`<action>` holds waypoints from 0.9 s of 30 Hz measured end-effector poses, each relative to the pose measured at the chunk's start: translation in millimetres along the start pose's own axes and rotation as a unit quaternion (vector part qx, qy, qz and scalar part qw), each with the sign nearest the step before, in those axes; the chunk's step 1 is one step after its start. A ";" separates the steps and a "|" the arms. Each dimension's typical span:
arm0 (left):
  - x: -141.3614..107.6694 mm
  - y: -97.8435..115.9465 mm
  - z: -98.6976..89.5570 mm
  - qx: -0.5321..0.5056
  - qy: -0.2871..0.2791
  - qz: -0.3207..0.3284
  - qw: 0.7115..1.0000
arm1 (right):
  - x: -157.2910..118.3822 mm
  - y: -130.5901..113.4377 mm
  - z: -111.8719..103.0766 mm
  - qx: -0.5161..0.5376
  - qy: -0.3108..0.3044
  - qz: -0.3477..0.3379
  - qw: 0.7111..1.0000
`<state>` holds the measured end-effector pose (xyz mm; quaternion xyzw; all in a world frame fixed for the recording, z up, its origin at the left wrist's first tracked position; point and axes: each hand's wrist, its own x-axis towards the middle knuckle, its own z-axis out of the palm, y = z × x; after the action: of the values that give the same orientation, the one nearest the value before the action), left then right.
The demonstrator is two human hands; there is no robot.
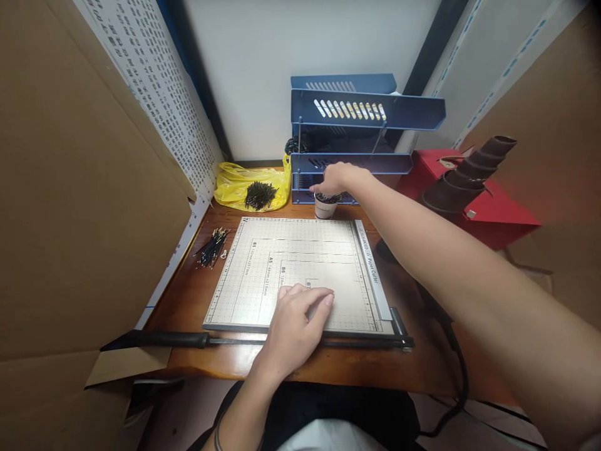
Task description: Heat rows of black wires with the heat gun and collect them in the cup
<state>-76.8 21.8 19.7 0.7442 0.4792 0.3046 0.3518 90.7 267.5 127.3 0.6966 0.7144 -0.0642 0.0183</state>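
Observation:
My left hand rests over the front part of a white paper cutter board, its fingers curled and the thumb close to the index finger. Whatever its fingertips may pinch is too small to make out. My right hand is stretched forward over a paper cup filled with small dark pieces. Its fingers point down and left at the cup's rim, and their grip is mostly hidden. Left of the board lies a bundle of thin black sticks with gold tips. Dark short pieces are heaped on a yellow plastic bag.
The cutter's black handle runs along the front edge. Blue tiered trays stand behind the cup. At the right are a red box and a dark coiled cone. A cardboard wall borders the left.

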 end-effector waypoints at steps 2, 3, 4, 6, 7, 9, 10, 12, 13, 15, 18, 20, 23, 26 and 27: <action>0.0 -0.5 0.4 -0.002 0.001 0.000 1.000 | -3.5 4.2 6.8 0.031 -0.047 -0.019 0.998; 0.0 -0.7 0.7 -0.002 0.002 0.000 1.000 | -5.0 7.0 10.7 0.043 -0.062 -0.030 0.997; 0.0 -0.8 1.0 -0.001 0.002 0.000 1.000 | -6.7 9.7 14.7 0.050 -0.064 -0.040 0.996; 0.1 -0.9 1.5 0.002 0.003 -0.001 1.000 | -11.8 14.1 23.3 0.058 -0.041 -0.053 0.996; 0.2 -0.8 1.7 0.004 0.003 -0.002 1.000 | -15.5 15.2 28.0 0.061 -0.022 -0.058 0.996; 0.2 -0.3 1.7 0.007 0.004 -0.004 1.000 | -25.1 15.0 38.3 0.071 0.029 -0.073 0.994; 0.2 -0.1 1.5 0.009 0.005 -0.005 1.000 | -30.5 14.0 43.8 0.078 0.058 -0.080 0.992; 0.1 0.4 1.2 0.011 0.005 -0.007 1.000 | -40.7 11.4 54.6 0.095 0.116 -0.092 0.984; 0.0 0.5 1.1 0.011 0.005 -0.007 1.000 | -44.9 10.2 59.3 0.101 0.138 -0.095 0.981; -0.1 0.7 1.1 0.009 0.006 -0.007 1.000 | -50.5 8.9 66.5 0.106 0.162 -0.092 0.977; -0.7 1.5 1.7 0.006 0.006 -0.004 1.000 | -52.7 8.9 69.6 0.114 0.174 -0.080 0.975; -1.7 2.8 1.2 -0.003 0.008 -0.001 1.000 | -51.7 8.7 66.8 0.118 0.180 -0.072 0.974; -2.9 5.5 -5.0 -0.014 0.021 0.000 1.000 | -49.1 7.2 57.5 0.125 0.160 -0.058 0.977; 2.9 5.1 -22.3 0.009 0.032 -0.002 0.999 | -45.1 5.8 47.7 0.129 0.103 -0.039 0.985; 7.9 3.3 -30.7 0.025 0.038 -0.004 0.999 | -42.9 6.0 45.6 0.129 0.087 -0.035 0.987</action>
<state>-96.6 35.3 40.7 0.7388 0.5030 0.3185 0.3158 95.0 219.7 86.7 0.6706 0.7230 -0.0952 -0.1359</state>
